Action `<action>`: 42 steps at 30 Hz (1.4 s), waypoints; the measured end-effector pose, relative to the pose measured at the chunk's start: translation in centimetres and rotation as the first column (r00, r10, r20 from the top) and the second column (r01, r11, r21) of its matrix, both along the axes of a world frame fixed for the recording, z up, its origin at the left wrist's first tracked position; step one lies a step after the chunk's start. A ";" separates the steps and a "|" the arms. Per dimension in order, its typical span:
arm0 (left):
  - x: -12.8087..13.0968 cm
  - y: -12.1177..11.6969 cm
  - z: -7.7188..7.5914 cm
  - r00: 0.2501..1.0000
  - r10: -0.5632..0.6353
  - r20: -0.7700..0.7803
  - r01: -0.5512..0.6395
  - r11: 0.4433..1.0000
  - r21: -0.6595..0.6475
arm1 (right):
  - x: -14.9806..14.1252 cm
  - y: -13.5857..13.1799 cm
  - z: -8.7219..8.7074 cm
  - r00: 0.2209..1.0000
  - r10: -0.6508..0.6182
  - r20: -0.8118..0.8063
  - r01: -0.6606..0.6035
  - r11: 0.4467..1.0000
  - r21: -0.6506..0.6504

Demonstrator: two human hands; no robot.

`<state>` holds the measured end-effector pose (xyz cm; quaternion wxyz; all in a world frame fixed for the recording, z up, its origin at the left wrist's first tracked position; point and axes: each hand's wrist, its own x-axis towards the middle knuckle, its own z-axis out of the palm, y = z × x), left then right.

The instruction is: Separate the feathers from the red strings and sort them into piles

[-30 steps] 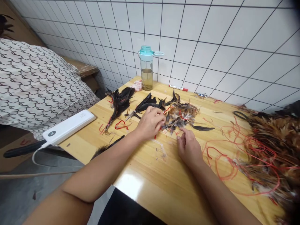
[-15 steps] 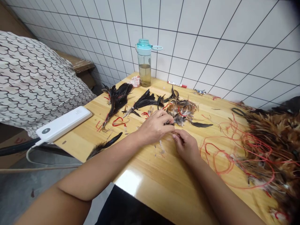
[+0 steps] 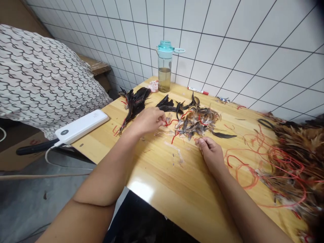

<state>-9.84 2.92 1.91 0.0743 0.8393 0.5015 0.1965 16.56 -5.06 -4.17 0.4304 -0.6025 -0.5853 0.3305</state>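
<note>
My left hand [image 3: 150, 120] is over the table left of the feather pile, its fingers pinched together. A red string [image 3: 167, 124] shows right at its fingertips; whether they grip it I cannot tell. My right hand [image 3: 211, 152] is closed near the front of the pile, thumb against forefinger, with a thin reddish thread [image 3: 196, 138] at the tips. Between the hands lies a pile of brown and dark feathers [image 3: 199, 119] with red strings among it. Another red string [image 3: 175, 135] lies in front of the pile. Dark feathers [image 3: 167, 104] rest just behind my left hand.
A bunch of black feathers [image 3: 138, 99], a water bottle [image 3: 164, 76] and a red-capped marker [image 3: 198, 90] stand or lie toward the back. A white power bank [image 3: 82, 126] is at the left edge. Brown feathers [image 3: 296, 145] and tangled red string [image 3: 280, 158] cover the right side.
My hands have moved apart: the left went leftward from the feather pile, while the right stays near its front. A red string between them has come into sight. The view has shifted slightly.
</note>
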 end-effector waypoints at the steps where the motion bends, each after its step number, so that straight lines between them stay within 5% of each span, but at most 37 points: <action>1: -0.2 0.1 -0.1 1.000 -0.022 -0.019 0.021 0.998 -0.055 | 0.0 0.0 -0.1 1.000 0.000 -0.010 0.000 1.000 -0.006; 15: 2.7 0.2 -2.6 0.980 -0.172 -0.104 0.164 0.983 -0.086 | 0.0 0.1 -0.4 0.998 -0.025 -0.055 0.024 1.000 -0.019; 20: 1.9 0.1 -1.3 0.989 -0.146 -0.018 0.146 0.989 0.012 | -0.1 -0.1 0.2 0.999 -0.043 0.002 0.043 0.999 0.018; 27: 3.7 -2.5 0.5 0.948 -0.275 0.162 0.291 0.953 -0.086 | -0.4 -0.1 0.3 0.999 -0.046 0.014 0.046 0.999 0.024; 33: 5.7 -3.8 -1.1 0.884 -0.445 0.144 0.463 0.875 -0.139 | -0.4 0.0 0.2 1.000 -0.010 0.029 0.009 0.999 0.036; 42: 6.9 -4.0 -2.7 0.904 -0.405 0.139 0.401 0.914 0.058 | -0.5 0.1 -0.1 0.993 0.088 0.082 -0.092 0.994 0.052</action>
